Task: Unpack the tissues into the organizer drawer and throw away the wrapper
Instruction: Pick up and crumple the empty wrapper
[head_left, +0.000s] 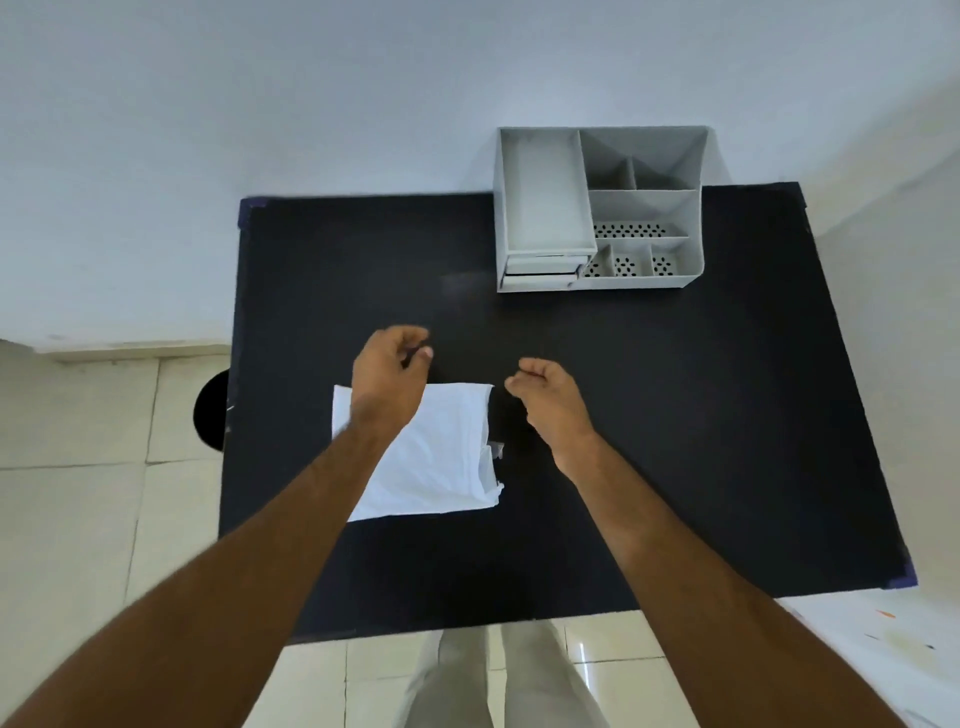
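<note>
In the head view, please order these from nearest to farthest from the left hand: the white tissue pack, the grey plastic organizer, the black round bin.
1. White tissue pack, directly under the left hand.
2. Black round bin, on the floor, left of the table.
3. Grey plastic organizer, far right of the table.

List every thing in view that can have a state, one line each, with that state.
Tissue pack: flat on the table, wrapper on, torn at its right edge.
Organizer: upright, compartments empty.
Drawers: appear shut.
Left hand: loosely curled, empty, above the pack's far edge.
Right hand: loosely curled, empty, right of the pack.
Bin: on the floor, open.
</note>
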